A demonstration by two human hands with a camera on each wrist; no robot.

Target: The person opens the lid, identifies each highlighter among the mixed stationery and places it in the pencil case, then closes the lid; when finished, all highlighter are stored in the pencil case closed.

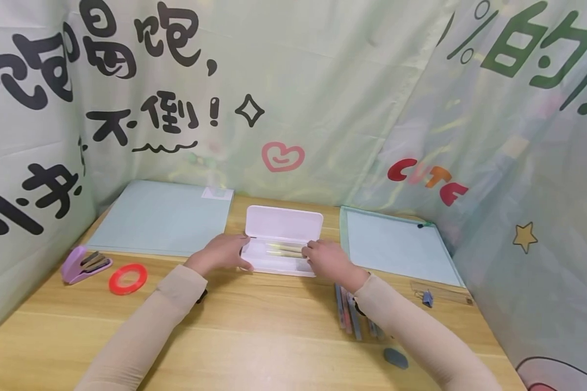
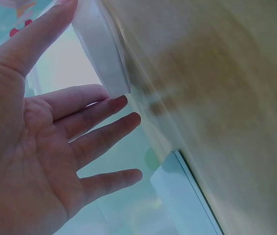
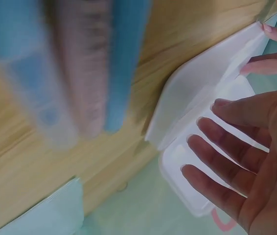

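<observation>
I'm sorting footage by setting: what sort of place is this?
Probably a stationery desk, screened by printed cloth: an open pencil case, a clear ruler and a blue clip lie on it.

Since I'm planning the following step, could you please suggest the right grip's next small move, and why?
Probably move the right grip to the slim sticks beside the right forearm: the open case shows bare space beside its contents, while the left grip holds the case's left end.
</observation>
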